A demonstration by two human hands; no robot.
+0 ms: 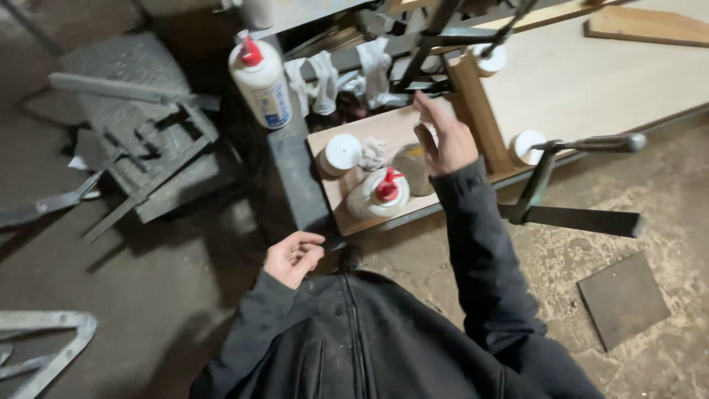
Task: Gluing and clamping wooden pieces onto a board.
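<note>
Both hands empty: right hand [443,140] open above the bench [591,81], left hand [293,257] loosely curled. Your sleeve could topple the red-capped white glue bottle [378,195].

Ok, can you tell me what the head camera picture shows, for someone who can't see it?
Seen from above, a person in a dark jacket lifts an open right hand over a pale wooden board holding a white red-capped glue bottle. Their empty left hand curls near their chest, and a black metal clamp grips the board's edge.
</note>
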